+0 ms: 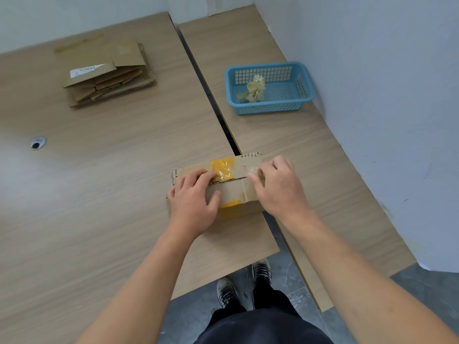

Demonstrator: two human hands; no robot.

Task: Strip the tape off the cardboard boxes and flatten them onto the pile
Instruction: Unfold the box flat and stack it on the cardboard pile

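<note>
A small brown cardboard box (234, 188) rests on the wooden table near its front right corner, across the gap between two tabletops. A strip of yellow tape (222, 168) crosses its top and runs down the near side. My left hand (192, 198) grips the box's left end, fingertips touching the tape's edge. My right hand (278, 184) presses on the box's right end, fingers curled over clear tape there. A pile of flattened cardboard (106, 70) lies at the far left of the table.
A blue plastic basket (304, 81) holding crumpled tape scraps (254, 90) stands on the right tabletop near the wall. A dark gap (211, 95) splits the two tabletops. A cable grommet (38, 142) sits at the left. My shoes and grey floor show below.
</note>
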